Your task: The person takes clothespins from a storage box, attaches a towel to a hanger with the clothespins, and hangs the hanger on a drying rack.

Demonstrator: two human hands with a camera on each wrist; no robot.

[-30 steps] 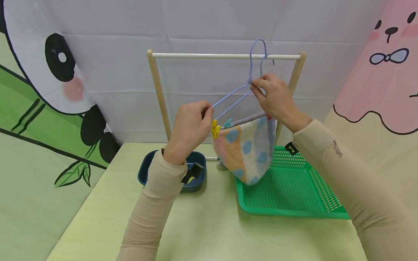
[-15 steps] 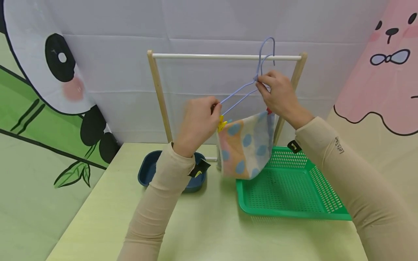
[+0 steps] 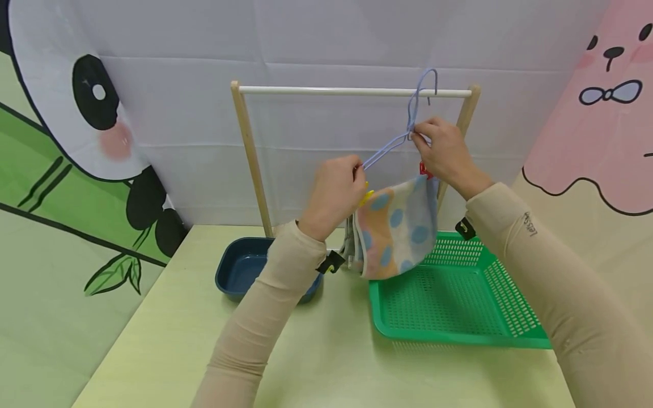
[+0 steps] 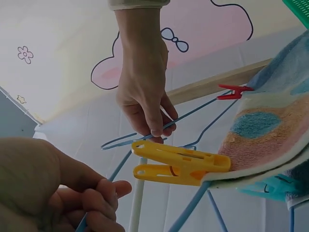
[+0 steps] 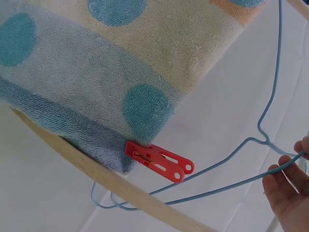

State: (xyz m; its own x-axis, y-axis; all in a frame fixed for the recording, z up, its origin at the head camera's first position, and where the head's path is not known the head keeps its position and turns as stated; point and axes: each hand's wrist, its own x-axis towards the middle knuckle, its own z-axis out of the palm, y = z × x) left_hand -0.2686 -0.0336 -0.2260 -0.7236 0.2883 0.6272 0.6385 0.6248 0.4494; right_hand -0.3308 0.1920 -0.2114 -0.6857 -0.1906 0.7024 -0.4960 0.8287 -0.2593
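Observation:
A blue wire hanger (image 3: pixel 388 148) is held at the white bar of a wooden-sided rack (image 3: pixel 326 90). My left hand (image 3: pixel 334 195) pinches its left sloping wire. With thumb and fingertips, my right hand (image 3: pixel 445 153) grips the wire just below the hook. A polka-dot towel (image 3: pixel 397 232) hangs from it by a yellow clothespin (image 4: pixel 178 162) at the left and a red clothespin (image 5: pixel 161 162) at the right. The hook overlaps the bar in the head view, close to a second blue hook. Behind the towel shows a grey cloth (image 3: pixel 351 243), with a teal clothespin (image 4: pixel 270 186) nearby.
A green perforated basket (image 3: pixel 459 338) sits on the table at the right, below the towel. The dark blue tub (image 3: pixel 224 277) stands at the left, partly covered by the left forearm. A white cloth backdrop (image 3: pixel 326 34) rises behind the rack.
Both hands have moved right with the hanger and towel, the left hand farther. The hook has turned and come down slightly at the bar, and the two hangers' wires lie closer together.

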